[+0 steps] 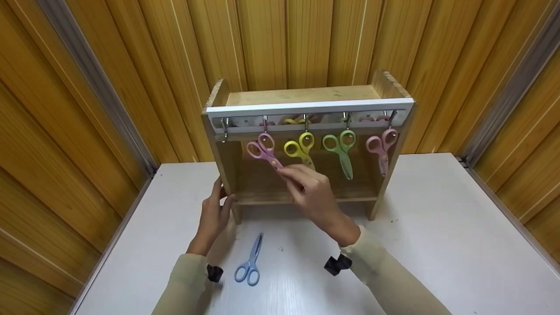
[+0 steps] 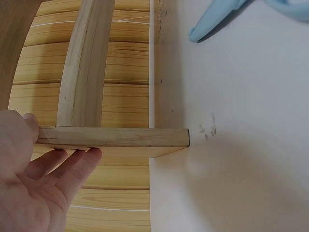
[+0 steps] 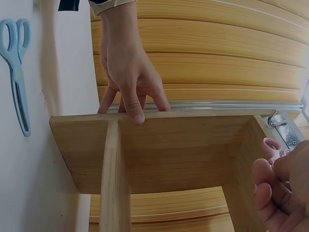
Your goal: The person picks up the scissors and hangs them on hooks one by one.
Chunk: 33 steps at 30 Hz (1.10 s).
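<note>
Your right hand (image 1: 313,188) is pinching the blade end of the mauve scissors (image 1: 268,156), whose handles point up and left to the second hook (image 1: 265,124) from the left on the wooden rack (image 1: 302,95). One finger ring meets that hook; whether it is fully seated, you cannot tell from here. Your left hand (image 1: 214,214) is clamped on the rack's left side panel (image 2: 113,137), thumb over the near edge and fingers along the outer face, so it seems to be bracing the frame. To the right, the yellow scissors (image 1: 302,152), green scissors (image 1: 342,154) and pink scissors (image 1: 382,153) hang from their own hooks, while the leftmost hook (image 1: 225,130) is bare. The blue scissors (image 1: 252,261) lie on the table (image 1: 437,245), near and to the left, tips toward the rack. The step in hand looks like working the mauve pair's ring at its hook, on or off. That move likely calls for a light pinch, the ring kept in line with the hook, and a firm brace from your left.
</note>
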Each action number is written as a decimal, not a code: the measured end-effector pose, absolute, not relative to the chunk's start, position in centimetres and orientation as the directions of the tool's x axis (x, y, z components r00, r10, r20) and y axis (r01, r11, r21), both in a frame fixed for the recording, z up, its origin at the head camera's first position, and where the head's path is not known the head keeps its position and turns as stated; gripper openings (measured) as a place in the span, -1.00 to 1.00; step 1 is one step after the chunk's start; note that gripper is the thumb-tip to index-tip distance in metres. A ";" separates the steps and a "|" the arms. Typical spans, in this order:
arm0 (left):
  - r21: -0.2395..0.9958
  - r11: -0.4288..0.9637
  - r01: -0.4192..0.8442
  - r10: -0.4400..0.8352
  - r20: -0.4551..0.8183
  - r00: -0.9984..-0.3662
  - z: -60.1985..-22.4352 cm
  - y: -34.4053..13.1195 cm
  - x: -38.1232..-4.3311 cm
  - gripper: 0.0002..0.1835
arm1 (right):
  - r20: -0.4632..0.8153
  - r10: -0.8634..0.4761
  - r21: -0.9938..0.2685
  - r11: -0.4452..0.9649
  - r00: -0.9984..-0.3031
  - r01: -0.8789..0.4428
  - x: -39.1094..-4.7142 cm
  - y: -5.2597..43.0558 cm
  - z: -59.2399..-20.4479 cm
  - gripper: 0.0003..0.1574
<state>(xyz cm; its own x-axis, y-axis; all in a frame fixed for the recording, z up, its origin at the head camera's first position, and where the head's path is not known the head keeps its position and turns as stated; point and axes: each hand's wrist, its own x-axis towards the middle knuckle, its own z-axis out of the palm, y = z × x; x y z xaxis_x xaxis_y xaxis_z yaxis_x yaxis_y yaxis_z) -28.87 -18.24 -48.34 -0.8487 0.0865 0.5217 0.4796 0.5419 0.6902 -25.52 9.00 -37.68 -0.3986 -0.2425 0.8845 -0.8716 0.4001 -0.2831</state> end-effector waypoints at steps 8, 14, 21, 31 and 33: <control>0.687 0.534 0.493 0.092 0.532 -0.842 -48.4 -18.3 -29.0 -0.30 | 0.854 -0.272 -0.311 0.419 -0.445 -0.853 -25.5 9.0 -38.5 -0.70; 0.690 0.533 0.490 0.088 0.531 -0.843 -48.4 -18.2 -29.0 -0.31 | 0.836 -0.279 -0.336 0.420 -0.473 -0.843 -25.6 8.6 -39.3 -0.60; 0.686 0.553 0.473 0.080 0.522 -0.849 -48.2 -18.2 -28.9 -0.31 | 0.840 -0.251 -0.360 0.404 -0.481 -0.841 -25.9 8.1 -40.1 -0.52; 0.685 0.580 0.440 0.070 0.497 -0.865 -48.1 -18.1 -28.9 -0.29 | 0.823 -0.264 -0.387 0.387 -0.503 -0.837 -25.8 7.8 -40.7 -0.50; 0.684 0.581 0.441 0.071 0.497 -0.865 -48.1 -18.1 -28.9 -0.29 | 0.826 -0.267 -0.382 0.384 -0.497 -0.841 -25.8 7.8 -40.8 -0.51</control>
